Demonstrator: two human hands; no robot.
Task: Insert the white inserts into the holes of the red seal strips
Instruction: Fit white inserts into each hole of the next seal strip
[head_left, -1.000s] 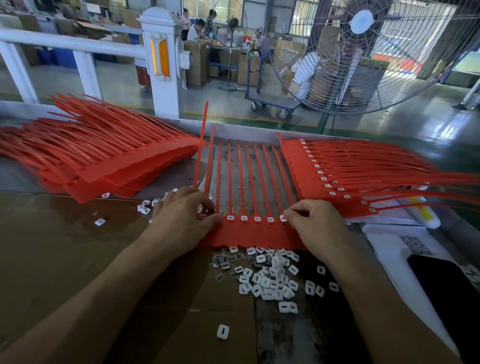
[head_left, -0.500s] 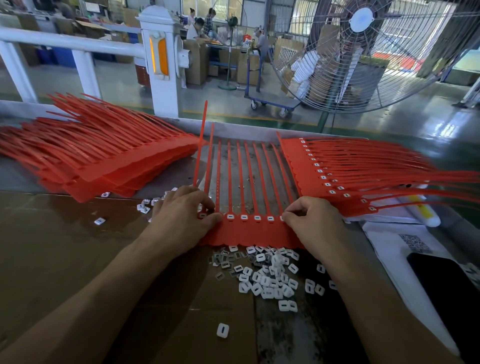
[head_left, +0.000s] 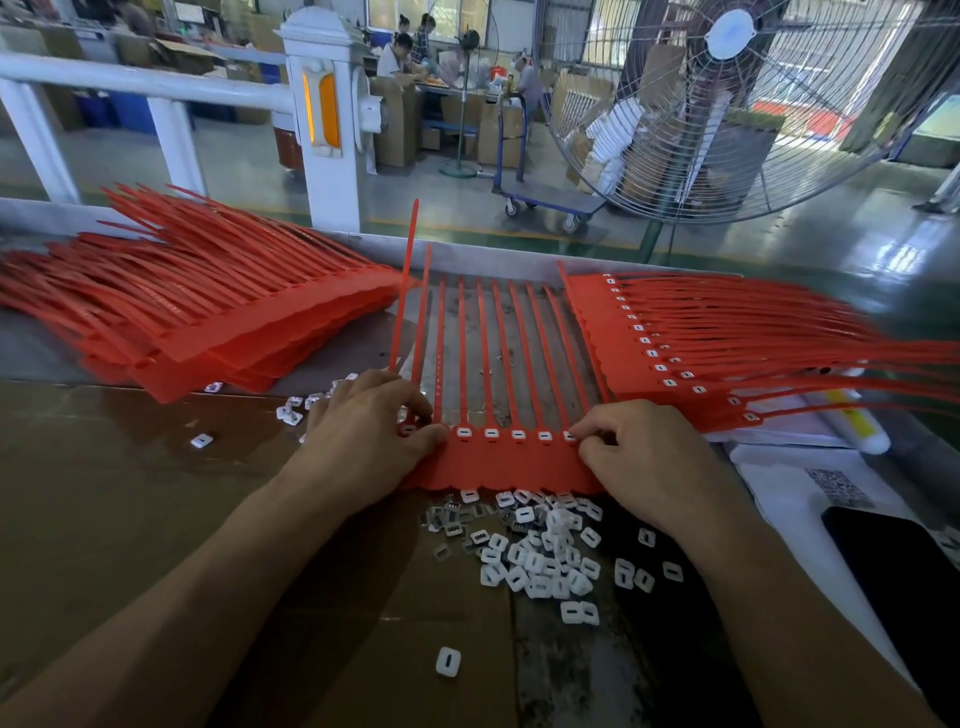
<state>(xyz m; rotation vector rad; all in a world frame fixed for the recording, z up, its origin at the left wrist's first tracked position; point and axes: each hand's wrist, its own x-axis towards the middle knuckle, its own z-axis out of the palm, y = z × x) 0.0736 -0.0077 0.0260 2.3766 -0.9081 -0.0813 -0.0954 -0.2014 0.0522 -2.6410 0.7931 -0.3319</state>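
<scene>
Over on the left of the bench (head_left: 104, 519) lies a heap of red seal strips (head_left: 208, 322), tails fanned outward. Next, the left hand (head_left: 363, 436) rests curled on the left end of the flat strip sheet (head_left: 498, 467), its thumb and fingers pinching at a hole there. Five white seated inserts (head_left: 491, 433) show along the sheet's row. The right hand (head_left: 639, 457) pinches the sheet's right end with curled fingers. Just in front of the sheet sits a pile of loose white inserts (head_left: 540, 561). Farther right, a stack of finished strips (head_left: 675, 353) lies beside a black phone (head_left: 904, 582).
</scene>
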